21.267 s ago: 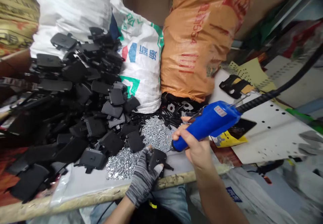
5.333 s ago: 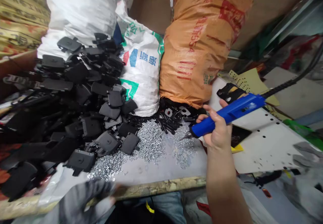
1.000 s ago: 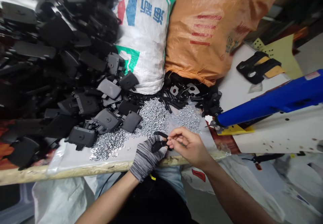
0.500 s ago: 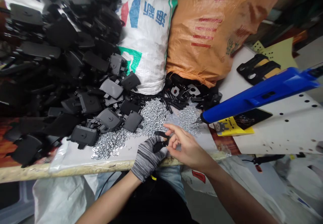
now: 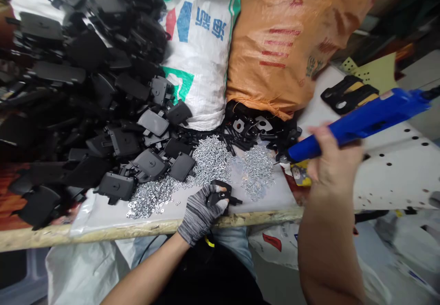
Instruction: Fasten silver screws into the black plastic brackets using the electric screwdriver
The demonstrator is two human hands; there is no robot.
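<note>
My left hand (image 5: 201, 211), in a grey striped glove with bare fingertips, is closed on a small black plastic part (image 5: 220, 196) at the table's front edge. A short black stub sticks out of the part to the right. My right hand (image 5: 333, 158), bare and blurred by motion, is wrapped round a blue electric screwdriver (image 5: 364, 119), whose tip points left and down. Just beyond my left hand lies a heap of long silver screws (image 5: 211, 158). A heap of smaller screws (image 5: 257, 169) lies to its right, and silver nuts (image 5: 149, 199) are spread to the left.
Many black plastic assemblies (image 5: 117, 185) are piled across the left. A white sack (image 5: 201, 80) and an orange sack (image 5: 271, 52) stand at the back, with black parts (image 5: 240, 130) before them. A white perforated board (image 5: 388, 176) is at right. A wooden edge (image 5: 137, 229) borders the table.
My right hand has left the black part, moved right and taken hold of the blue screwdriver, which has shifted slightly. My left hand still holds the part near the same spot.
</note>
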